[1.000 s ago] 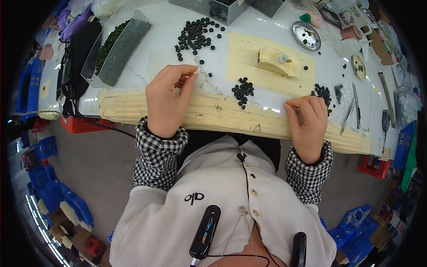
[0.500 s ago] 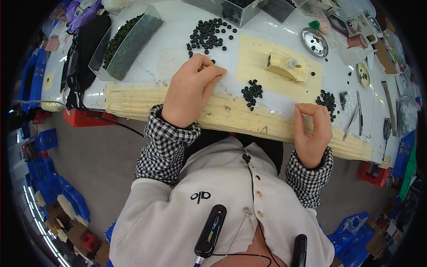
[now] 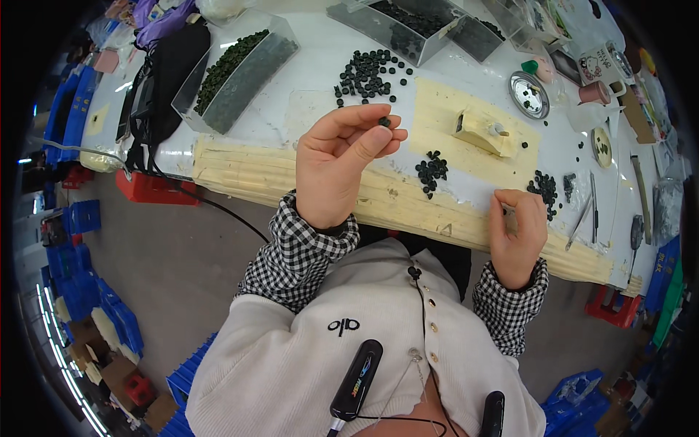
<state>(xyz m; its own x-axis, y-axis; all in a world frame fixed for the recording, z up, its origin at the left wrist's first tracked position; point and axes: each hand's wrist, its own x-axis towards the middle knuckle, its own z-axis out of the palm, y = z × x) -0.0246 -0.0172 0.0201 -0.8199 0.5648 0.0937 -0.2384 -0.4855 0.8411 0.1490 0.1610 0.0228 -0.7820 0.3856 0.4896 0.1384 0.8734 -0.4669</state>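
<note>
Between the thumb and fingers of my left hand [image 3: 338,160] is a small black round part [image 3: 384,122], lifted above the table. A loose spread of black round caps [image 3: 369,73] lies just beyond that hand. My right hand [image 3: 518,237] rests at the padded table edge with thumb and forefinger pinched together; anything between them is too small or hidden to make out. Beside it lies a pile of small black pieces [image 3: 542,188]. Another pile of black pieces [image 3: 432,169] sits between my hands, in front of a cream-coloured block [image 3: 480,132] with a pale peg on top.
At the far left stands a clear bin [image 3: 251,84] of dark green and black parts; further bins [image 3: 429,47] line the back. A round metal dish [image 3: 528,95] is at the back right. Tweezers [image 3: 580,222] and a screwdriver [image 3: 636,237] lie at the right.
My left hand has turned and risen from beside the black caps, with a small black part now showing in its fingertips. My right hand stays pinched near the edge, and the view has shifted slightly.
</note>
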